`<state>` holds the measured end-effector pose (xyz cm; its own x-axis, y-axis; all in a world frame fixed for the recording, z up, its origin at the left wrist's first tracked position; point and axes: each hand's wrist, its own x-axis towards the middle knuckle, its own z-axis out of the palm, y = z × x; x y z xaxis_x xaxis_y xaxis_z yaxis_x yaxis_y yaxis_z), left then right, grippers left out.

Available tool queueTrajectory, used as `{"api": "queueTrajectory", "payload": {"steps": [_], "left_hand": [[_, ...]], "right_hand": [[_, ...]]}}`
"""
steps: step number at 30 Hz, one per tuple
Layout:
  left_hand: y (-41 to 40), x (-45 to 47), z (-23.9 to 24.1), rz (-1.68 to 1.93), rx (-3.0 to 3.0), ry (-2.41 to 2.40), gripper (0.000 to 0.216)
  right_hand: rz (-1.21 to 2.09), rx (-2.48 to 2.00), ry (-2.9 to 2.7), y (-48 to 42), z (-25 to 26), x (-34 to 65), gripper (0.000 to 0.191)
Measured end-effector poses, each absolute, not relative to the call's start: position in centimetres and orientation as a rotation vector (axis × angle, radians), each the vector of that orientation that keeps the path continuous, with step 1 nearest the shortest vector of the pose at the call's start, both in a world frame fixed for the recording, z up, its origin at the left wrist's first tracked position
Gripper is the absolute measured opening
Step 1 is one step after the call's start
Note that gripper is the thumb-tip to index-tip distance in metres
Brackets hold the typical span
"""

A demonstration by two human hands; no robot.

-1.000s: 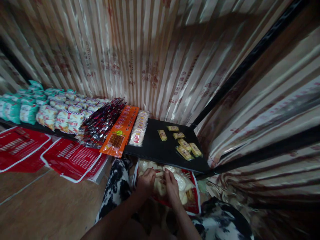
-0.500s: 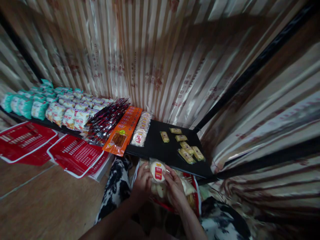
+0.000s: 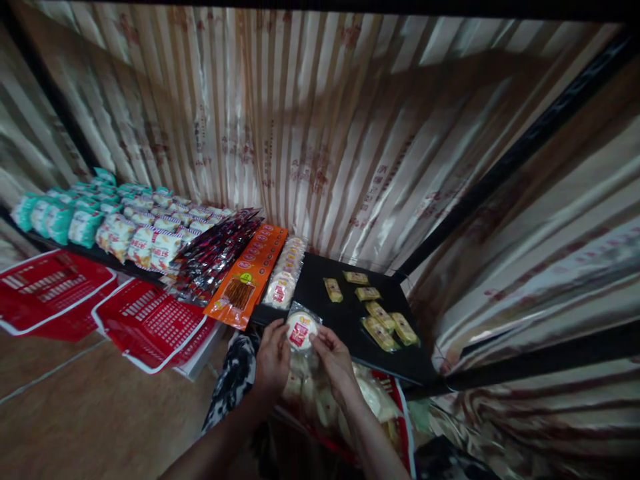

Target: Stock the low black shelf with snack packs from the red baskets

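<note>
A round white packaged cracker point(image 3: 301, 331) in a clear wrapper, with a red label, is pinched at its two sides by my hands. My left hand point(image 3: 273, 353) grips its left edge and my right hand point(image 3: 333, 357) its right edge. It is held over the front edge of the black shelf point(image 3: 327, 327). Just behind it lies a row of similar white packets point(image 3: 284, 280), overlapping one another. Below my hands stands a red basket point(image 3: 400, 400) with more pale packets point(image 3: 325, 403) in it, partly hidden by my arms.
Several small yellow packets point(image 3: 380, 333) lie on the shelf's right. To the left are an orange snack bag point(image 3: 245, 287), dark foil packets point(image 3: 215, 257), white bags point(image 3: 165, 243) and teal bags point(image 3: 83, 223). Two red baskets point(image 3: 155, 327) stand on the floor. Black posts point(image 3: 500, 167) frame the striped curtain point(image 3: 320, 133).
Both hands have moved the packaged cracker forward and slightly left, from above the basket to the shelf's front edge, near the row of white packets. The camera view has shifted slightly.
</note>
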<state>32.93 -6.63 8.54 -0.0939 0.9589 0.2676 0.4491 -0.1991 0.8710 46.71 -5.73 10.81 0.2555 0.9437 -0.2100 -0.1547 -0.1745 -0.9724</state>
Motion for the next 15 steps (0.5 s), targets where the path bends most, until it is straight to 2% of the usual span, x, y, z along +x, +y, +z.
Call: {"api": "queueTrajectory", "payload": {"steps": [8, 15], "left_hand": [[-2.4, 31.1, 7.2, 1.281, 1.725, 1.722, 0.041], [-0.7, 31.0, 6.2, 1.178, 1.832, 1.832, 0.045]], "right_hand": [[1.154, -1.409, -0.971, 0.8, 9.6, 42.9, 0.035], [0.934, -1.516, -1.193, 3.6, 7.4, 42.3, 0.025]]}}
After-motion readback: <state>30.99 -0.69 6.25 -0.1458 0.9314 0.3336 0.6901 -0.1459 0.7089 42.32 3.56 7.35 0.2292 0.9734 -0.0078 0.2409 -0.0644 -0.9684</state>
